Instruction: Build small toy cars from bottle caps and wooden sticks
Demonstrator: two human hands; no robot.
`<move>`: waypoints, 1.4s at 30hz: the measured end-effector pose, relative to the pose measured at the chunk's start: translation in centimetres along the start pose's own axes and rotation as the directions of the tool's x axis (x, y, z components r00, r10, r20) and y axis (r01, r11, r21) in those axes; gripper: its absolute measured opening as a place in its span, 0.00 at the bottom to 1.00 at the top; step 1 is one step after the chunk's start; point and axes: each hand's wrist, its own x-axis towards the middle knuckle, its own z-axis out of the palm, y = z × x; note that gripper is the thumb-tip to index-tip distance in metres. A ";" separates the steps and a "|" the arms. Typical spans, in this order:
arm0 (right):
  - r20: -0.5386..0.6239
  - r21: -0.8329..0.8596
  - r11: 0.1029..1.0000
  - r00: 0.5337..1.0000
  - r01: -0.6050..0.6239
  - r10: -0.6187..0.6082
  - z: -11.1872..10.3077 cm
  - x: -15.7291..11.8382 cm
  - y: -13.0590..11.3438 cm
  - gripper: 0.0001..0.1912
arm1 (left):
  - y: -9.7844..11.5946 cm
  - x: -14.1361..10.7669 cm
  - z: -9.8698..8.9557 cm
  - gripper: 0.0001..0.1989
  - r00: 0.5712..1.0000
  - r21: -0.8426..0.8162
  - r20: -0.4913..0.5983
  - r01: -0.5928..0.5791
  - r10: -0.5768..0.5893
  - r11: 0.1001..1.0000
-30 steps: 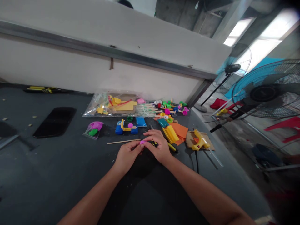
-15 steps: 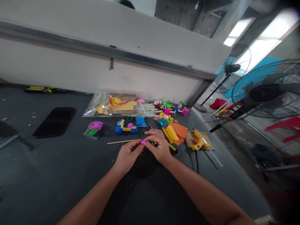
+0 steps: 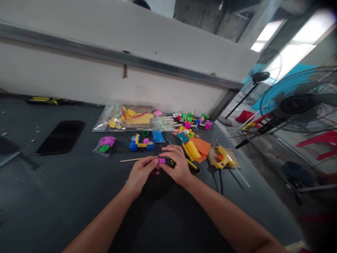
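Observation:
A small magenta piece (image 3: 161, 161) is pinched between the fingertips of my left hand (image 3: 139, 174) and my right hand (image 3: 177, 164). Both hands are close together over the dark table. Beyond them stands a small blue and yellow model (image 3: 142, 144) with a pink ball on it. A thin wooden stick (image 3: 129, 160) lies just left of my left fingers. Partly hidden behind my right hand is a black and yellow tool (image 3: 172, 162). To the left, a plastic bag (image 3: 104, 147) holds magenta and green clay.
A yellow glue gun (image 3: 223, 157) rests on cardboard at the right, its cord running forward. Orange sheets (image 3: 202, 149), a large clear bag (image 3: 102, 121) and colourful small models (image 3: 187, 124) lie farther back. A black phone (image 3: 61, 137) is at the left.
The magenta piece has turned and more of it shows between my fingers. My fingers have shifted slightly; the objects on the table have stayed in place.

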 end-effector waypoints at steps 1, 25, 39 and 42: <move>0.005 -0.003 1.000 1.000 0.004 -0.004 0.0 0.0 0.0 0.10 | 0.0 0.0 0.0 0.12 1.000 -0.006 0.003 0.001 -0.001 1.000; 0.087 0.008 0.998 0.995 0.055 -0.056 -0.2 0.1 0.2 0.09 | 0.0 -0.1 -0.2 0.11 0.997 0.078 0.068 0.015 -0.020 0.997; 0.060 0.048 0.998 0.998 0.035 -0.038 -0.1 0.1 0.1 0.10 | -0.2 0.0 -0.4 0.12 0.996 0.027 0.088 0.024 -0.026 0.999; 0.039 0.053 0.998 0.999 0.033 -0.035 -0.2 0.1 0.1 0.09 | -0.3 0.0 -0.5 0.13 0.996 -0.014 0.082 0.036 -0.035 0.999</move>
